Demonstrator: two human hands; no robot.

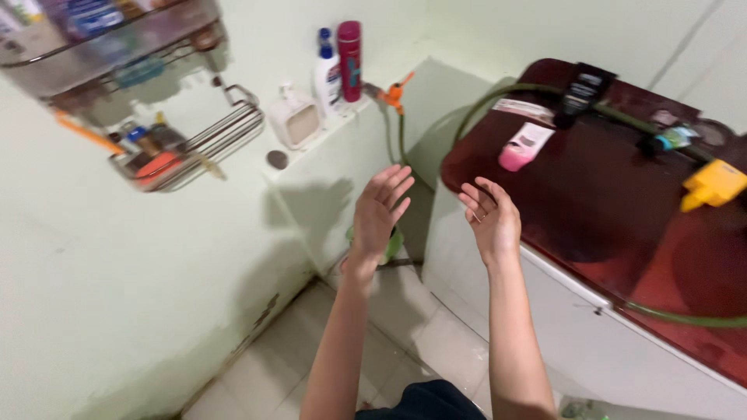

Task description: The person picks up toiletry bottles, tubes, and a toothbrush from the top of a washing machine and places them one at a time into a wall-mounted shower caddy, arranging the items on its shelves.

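My left hand (380,210) and my right hand (490,219) are raised in front of me, palms facing each other, fingers spread, a short gap between them. Neither holds or touches anything. Below and behind my left hand a green container (393,245) shows partly on the floor. My right hand hovers at the left edge of a dark red washing machine lid (591,202). A green hose (498,97) curves across that lid from an orange tap (395,92) on the ledge.
A pink bottle (523,146), a black item (583,89) and a yellow plastic piece (712,185) lie on the lid. A red bottle (350,58), a white pump bottle (327,74) and a white dispenser (294,118) stand on the ledge. Wire racks (194,140) hang on the left wall.
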